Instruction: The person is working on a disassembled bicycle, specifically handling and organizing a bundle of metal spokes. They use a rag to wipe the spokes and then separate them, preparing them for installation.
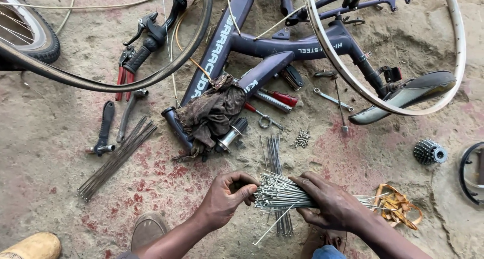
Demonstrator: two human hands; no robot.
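My right hand (330,203) grips a thick bundle of silver bicycle spokes (282,196) held roughly level above the ground. My left hand (227,198) pinches the headed ends of that bundle at its left side, fingers curled around a few spokes. One spoke droops down from the bundle toward the bottom. More loose silver spokes (275,155) lie on the ground just beyond the bundle. A darker bundle of spokes (118,158) lies to the left.
A purple bicycle frame (282,44) lies at the top with a bare rim (454,82), saddle (408,92) and a rag (212,112). Spoke nipples (302,138), wrenches, pliers (123,72), a cassette (429,152) and a yellow strap (398,206) are scattered on the sandy ground.
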